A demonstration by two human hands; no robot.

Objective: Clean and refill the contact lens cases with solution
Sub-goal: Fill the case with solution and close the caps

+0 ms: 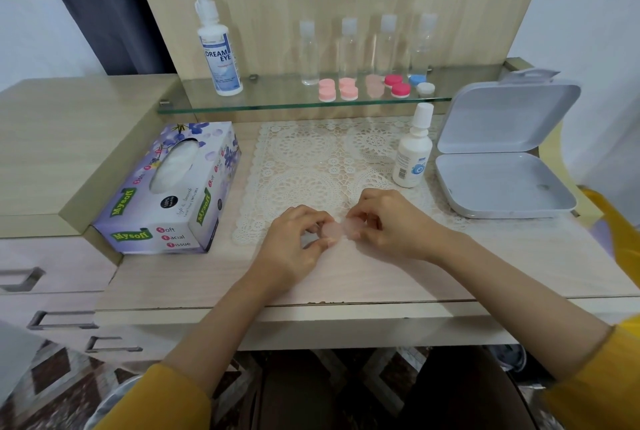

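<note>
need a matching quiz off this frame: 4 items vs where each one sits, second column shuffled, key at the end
Items
1. tissue box
2. Dream Eye bottle
3. small white bottle
4. pale pink lens case

Places
A. pinched between the left hand and the right hand
B. upright on the lace mat, beside the open pale box
C. on the desk, left of the lace mat
D. upright on the glass shelf

Pairs: 1-C, 2-D, 3-B, 4-A
</note>
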